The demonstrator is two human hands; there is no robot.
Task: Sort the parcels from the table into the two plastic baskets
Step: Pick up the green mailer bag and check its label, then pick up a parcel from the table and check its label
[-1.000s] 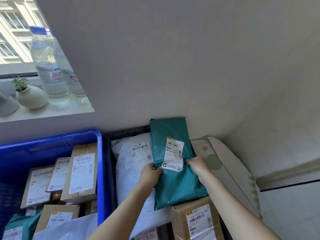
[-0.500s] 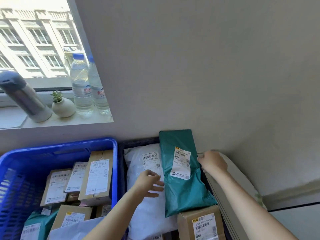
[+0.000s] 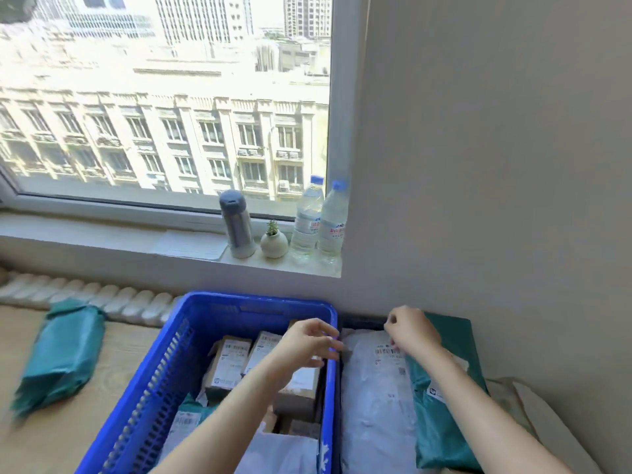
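Two hands in view, both bare, held apart and gripping nothing. The left hand [image 3: 307,343] hovers w/ fingers loosely spread over the right rim of the blue basket [image 3: 164,371]. The right hand [image 3: 410,331] hangs w/ fingers loosely curled above the dark basket [image 3: 362,323]; whether it touches the parcels beneath it can't be told.

Baskets: 2, side by side. The blue one is slotted plastic, rectangular, directly under the left forearm. The dark one shows only a strip of far rim between the hands.

Under the left hand: approx. 3 cardboard boxes [image 3: 231,364] w/ white labels, leaning upright, long axes running away from the person. Nearer the elbow lie a green mailer, partly hidden, and a white soft bag.

Under the right hand: 1 white poly bag [image 3: 372,405], crinkled, barcode label at its far end, long axis pointing to the wall. Just right of it, beneath the right forearm, 1 teal mailer [image 3: 441,436], smooth, same heading.

Well left of both hands, on the wooden table [image 3: 102,388], 1 more teal parcel [image 3: 61,350] lies blurred, long axis slightly tilted.

Far beyond the hands, on the sill: 2 water bottles [image 3: 321,220], 1 grey flask [image 3: 237,224], 1 small round plant pot [image 3: 274,242].
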